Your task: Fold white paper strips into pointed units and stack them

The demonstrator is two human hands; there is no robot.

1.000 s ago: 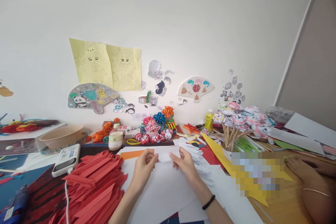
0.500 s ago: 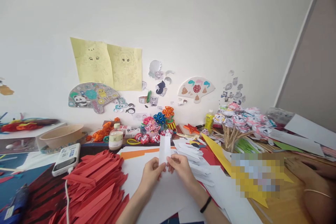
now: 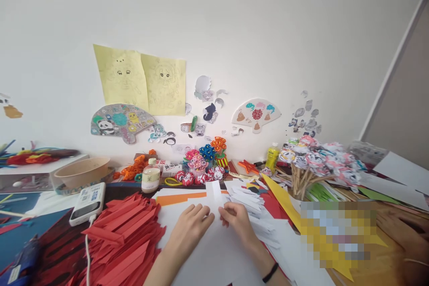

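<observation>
A narrow white paper strip [image 3: 213, 193] lies lengthwise on large white sheets [image 3: 214, 250] in the middle of the table. My left hand [image 3: 191, 225] presses its near end with the fingertips. My right hand [image 3: 236, 219], a black band at the wrist, pinches the strip's near end from the right. A heap of folded white strips [image 3: 246, 201] lies just right of my right hand. A big pile of red folded paper strips [image 3: 124, 232] spreads to the left of my left hand.
A white power bank [image 3: 87, 202] with a cable, a small bottle [image 3: 150, 176], a tan bowl [image 3: 80, 172] and paper flowers [image 3: 204, 165] line the back. Flowers on sticks [image 3: 311, 161] stand in a cup at right. Another person's hand [image 3: 402, 228] rests at far right.
The white strip, held flat crosswise a second ago, was turned upright between both hands, then lowered onto the white sheets. The view shifted slightly to the left.
</observation>
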